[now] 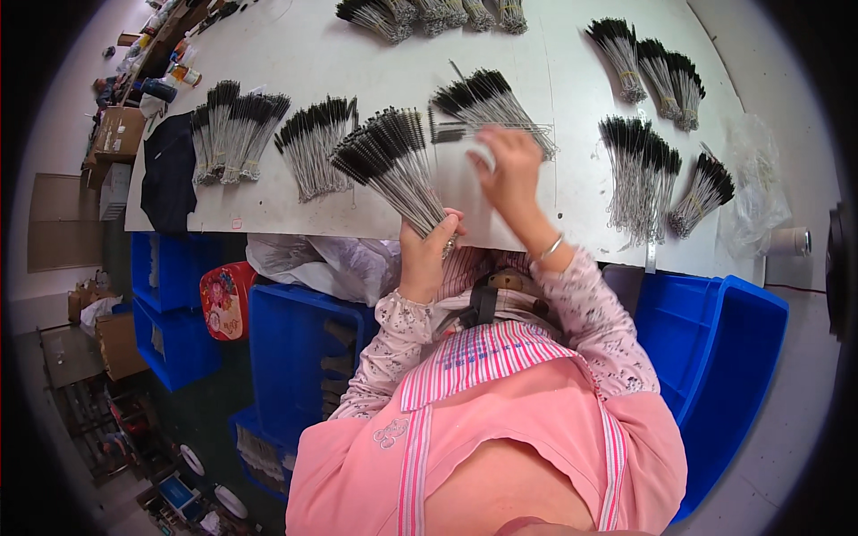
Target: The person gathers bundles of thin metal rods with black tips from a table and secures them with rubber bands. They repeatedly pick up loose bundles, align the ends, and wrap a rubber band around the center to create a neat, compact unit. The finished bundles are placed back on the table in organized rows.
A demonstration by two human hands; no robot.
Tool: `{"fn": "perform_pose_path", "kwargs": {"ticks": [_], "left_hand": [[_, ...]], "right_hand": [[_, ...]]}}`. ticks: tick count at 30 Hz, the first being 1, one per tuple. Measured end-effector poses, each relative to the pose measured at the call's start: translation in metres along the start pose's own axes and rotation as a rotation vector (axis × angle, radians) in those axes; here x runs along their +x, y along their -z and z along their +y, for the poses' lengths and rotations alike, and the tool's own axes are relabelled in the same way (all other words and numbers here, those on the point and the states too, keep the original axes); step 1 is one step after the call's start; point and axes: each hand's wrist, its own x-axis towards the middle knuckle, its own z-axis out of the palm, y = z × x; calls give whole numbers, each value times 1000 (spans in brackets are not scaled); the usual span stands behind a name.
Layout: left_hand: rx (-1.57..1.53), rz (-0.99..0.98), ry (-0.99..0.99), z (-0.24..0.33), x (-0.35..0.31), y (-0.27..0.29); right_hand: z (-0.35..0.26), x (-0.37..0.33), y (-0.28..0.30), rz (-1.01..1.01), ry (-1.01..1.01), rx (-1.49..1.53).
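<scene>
My left hand point(429, 248) is closed round the wire ends of a fanned bundle of black-bristled wire brushes point(386, 159). The bristle ends point up and away over the table's near edge. To its right, my right hand point(511, 170) hovers over the table with thumb and fingers apart, and I see nothing in it. Just beyond its fingers lies a loose pile of the same brushes point(487, 96), a few of them lying crosswise. Another loose group of brushes point(319, 143) rests left of the held bundle.
Tied brush bundles point(239, 134) lie at left on the white table point(393, 67), with more bundles point(618, 58) at right and along the far edge. Dark cloth point(168, 174) drapes the left corner. Blue crates point(715, 344) stand below on both sides. Clear plastic point(755, 183) hangs at right.
</scene>
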Motion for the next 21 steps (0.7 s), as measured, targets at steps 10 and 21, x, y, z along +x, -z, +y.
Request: {"fn": "perform_pose_path", "kwargs": {"ticks": [10, 21], "left_hand": [[-33, -7, -2, 12, -2, 17], [-33, -32, 25, 20, 0, 21]], "right_hand": [[77, 27, -18, -331, 165, -443], [49, 49, -12, -137, -131, 12]]}}
